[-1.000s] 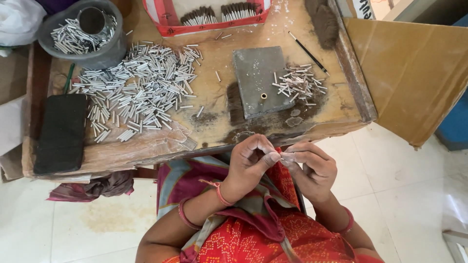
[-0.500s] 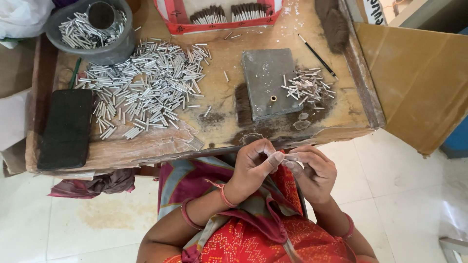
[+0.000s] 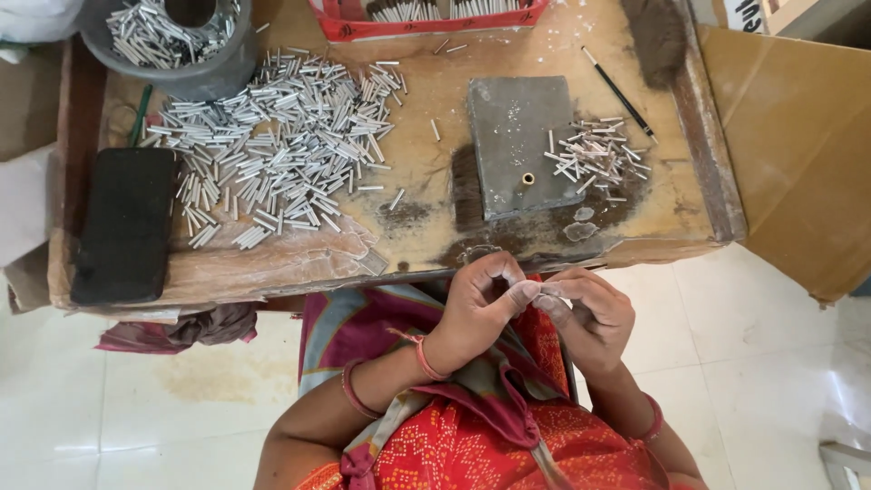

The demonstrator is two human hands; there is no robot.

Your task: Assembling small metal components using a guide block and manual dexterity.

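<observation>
Two hands met just off the table's near edge: left hand (image 3: 481, 304) and right hand (image 3: 590, 313) pinched one small pale tube (image 3: 542, 292) between narrowed fingertips. Judged step: fitting or rolling it. Beyond lay the grey square slab (image 3: 517, 141) on the worn wooden table (image 3: 426, 181) and, further left, the silver tube heap (image 3: 281, 145).

Small pale tube (image 3: 543, 292) pinched between both hands' fingertips.

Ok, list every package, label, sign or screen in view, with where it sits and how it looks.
Phone: left end of the table, flat, a black rectangle, screen dark.
Printed sign: top right corner, mostly cut off, white with dark lettering.
Cardboard box: right of the table, plain brown.
Red tray: top edge, holds small tubes.
</observation>
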